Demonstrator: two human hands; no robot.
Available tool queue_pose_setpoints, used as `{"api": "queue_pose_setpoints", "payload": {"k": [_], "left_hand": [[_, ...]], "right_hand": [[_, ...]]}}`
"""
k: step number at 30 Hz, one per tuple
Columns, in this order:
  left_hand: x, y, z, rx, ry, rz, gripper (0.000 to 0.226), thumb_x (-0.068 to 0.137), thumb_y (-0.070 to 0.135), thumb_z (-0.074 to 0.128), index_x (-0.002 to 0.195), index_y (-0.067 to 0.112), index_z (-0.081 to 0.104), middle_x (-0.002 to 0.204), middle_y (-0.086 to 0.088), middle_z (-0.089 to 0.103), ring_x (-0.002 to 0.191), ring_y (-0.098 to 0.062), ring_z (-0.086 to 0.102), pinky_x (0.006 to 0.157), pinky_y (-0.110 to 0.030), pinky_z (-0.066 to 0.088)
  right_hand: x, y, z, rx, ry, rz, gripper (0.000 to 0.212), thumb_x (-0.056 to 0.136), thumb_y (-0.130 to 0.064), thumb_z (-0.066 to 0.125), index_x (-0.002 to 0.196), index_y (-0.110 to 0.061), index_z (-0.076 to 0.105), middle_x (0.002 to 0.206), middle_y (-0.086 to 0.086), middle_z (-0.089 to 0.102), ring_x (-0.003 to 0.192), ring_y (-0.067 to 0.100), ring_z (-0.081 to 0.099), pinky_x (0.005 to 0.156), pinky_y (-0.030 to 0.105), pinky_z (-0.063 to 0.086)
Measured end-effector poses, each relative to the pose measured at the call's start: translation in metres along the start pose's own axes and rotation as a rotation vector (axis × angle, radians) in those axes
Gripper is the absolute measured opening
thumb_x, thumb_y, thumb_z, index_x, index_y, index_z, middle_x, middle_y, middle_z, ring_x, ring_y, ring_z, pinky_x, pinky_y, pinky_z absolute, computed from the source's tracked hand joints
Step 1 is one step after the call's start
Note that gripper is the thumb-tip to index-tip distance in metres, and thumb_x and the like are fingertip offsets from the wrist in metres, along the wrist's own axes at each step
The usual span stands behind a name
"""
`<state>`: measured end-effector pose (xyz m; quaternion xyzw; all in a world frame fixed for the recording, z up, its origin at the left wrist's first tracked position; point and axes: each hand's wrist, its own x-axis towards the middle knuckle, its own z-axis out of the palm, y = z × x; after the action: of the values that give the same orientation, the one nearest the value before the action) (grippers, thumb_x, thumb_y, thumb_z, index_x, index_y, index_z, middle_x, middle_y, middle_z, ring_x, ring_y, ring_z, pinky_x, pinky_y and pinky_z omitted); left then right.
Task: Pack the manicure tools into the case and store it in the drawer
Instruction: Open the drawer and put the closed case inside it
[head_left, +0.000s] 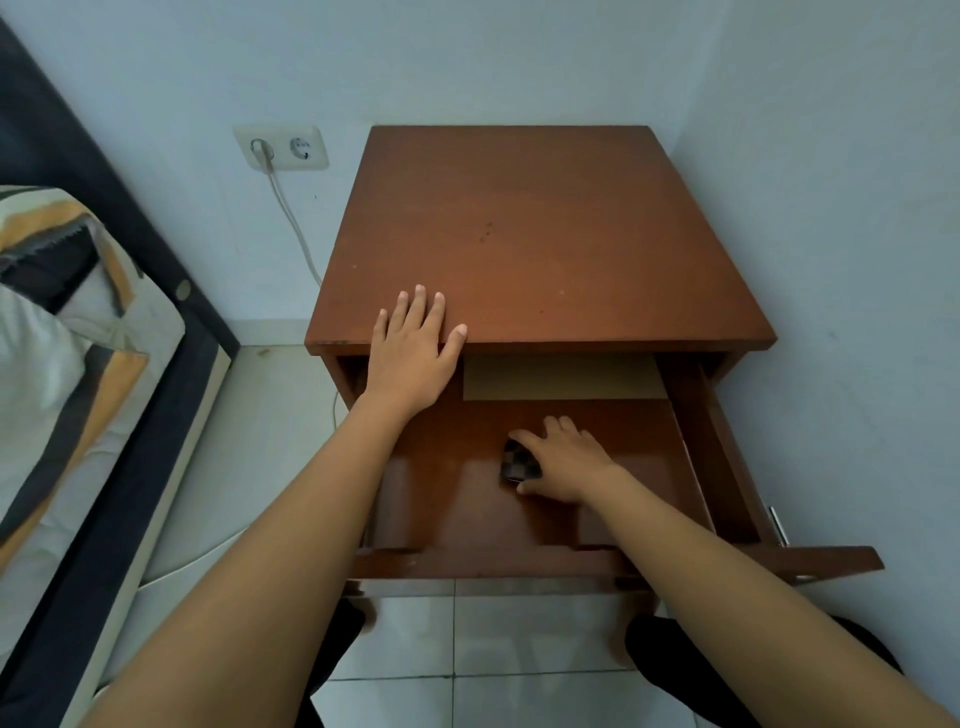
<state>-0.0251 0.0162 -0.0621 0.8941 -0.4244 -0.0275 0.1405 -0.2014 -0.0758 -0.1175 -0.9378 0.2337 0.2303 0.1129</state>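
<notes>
Brown wood frames everything: the nightstand (540, 228) with its drawer (691, 467) pulled fully open toward the person. A small dark checked manicure case (517, 461) lies on the drawer floor near the middle, touching the right hand (566, 462), which covers its right side, forefinger and thumb curled around it in a loose clasp. Its long axis cannot be told. The left hand (415, 353) rests flat and spread on the top's front edge, gripping nothing. Storing looks nearly done; letting go and pushing the drawer front (467, 564) shut likely remain.
</notes>
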Motion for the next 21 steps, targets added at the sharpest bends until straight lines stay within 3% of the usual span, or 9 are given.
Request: {"api": "queue_pose_setpoints", "payload": {"k": [4, 8, 13, 16, 21], "left_hand": [[-0.004, 0.005, 0.001, -0.041, 0.032, -0.033, 0.058, 0.098, 0.047, 0.021, 0.148, 0.019, 0.015, 0.159, -0.005, 0.007, 0.146, -0.021, -0.001, 0.115, -0.037, -0.004], [-0.022, 0.007, -0.009, -0.114, 0.001, -0.027, 0.057, 0.097, 0.044, 0.032, 0.147, 0.017, 0.021, 0.158, -0.005, 0.013, 0.145, -0.022, 0.003, 0.116, -0.038, 0.002], [-0.075, 0.014, -0.021, -0.408, -0.003, -0.072, 0.05, 0.096, 0.032, 0.045, 0.142, 0.015, 0.035, 0.152, -0.003, 0.029, 0.141, -0.019, 0.023, 0.111, -0.036, 0.025], [-0.123, 0.021, -0.016, -0.458, -0.022, -0.037, 0.044, 0.095, 0.033, 0.046, 0.137, 0.018, 0.042, 0.144, -0.001, 0.042, 0.133, -0.015, 0.037, 0.107, -0.032, 0.032], [-0.192, 0.03, -0.004, -0.474, -0.11, 0.088, 0.04, 0.091, 0.037, 0.052, 0.128, 0.024, 0.051, 0.133, 0.004, 0.052, 0.124, -0.009, 0.044, 0.103, -0.031, 0.04]], "right_hand": [[-0.003, 0.002, 0.003, 0.055, -0.01, 0.004, 0.077, 0.082, -0.044, 0.063, 0.144, -0.028, 0.019, 0.146, 0.017, 0.026, 0.134, 0.038, 0.025, 0.103, 0.049, 0.035], [-0.022, 0.002, -0.005, 0.337, 0.06, 0.014, 0.067, 0.086, -0.036, 0.061, 0.142, -0.027, 0.025, 0.145, 0.01, 0.029, 0.132, 0.032, 0.032, 0.102, 0.045, 0.042], [-0.074, -0.005, -0.012, 0.593, 0.267, 0.023, 0.051, 0.09, -0.029, 0.056, 0.137, -0.021, 0.037, 0.142, 0.004, 0.035, 0.126, 0.022, 0.042, 0.095, 0.032, 0.045], [-0.11, -0.005, -0.007, 0.648, 0.402, -0.018, 0.043, 0.091, -0.031, 0.054, 0.131, -0.02, 0.045, 0.131, 0.001, 0.045, 0.118, 0.016, 0.047, 0.092, 0.028, 0.045], [-0.16, -0.005, 0.014, 0.655, 0.546, -0.093, 0.033, 0.086, -0.035, 0.06, 0.117, -0.021, 0.058, 0.112, -0.005, 0.056, 0.106, 0.01, 0.051, 0.088, 0.024, 0.043]]}}
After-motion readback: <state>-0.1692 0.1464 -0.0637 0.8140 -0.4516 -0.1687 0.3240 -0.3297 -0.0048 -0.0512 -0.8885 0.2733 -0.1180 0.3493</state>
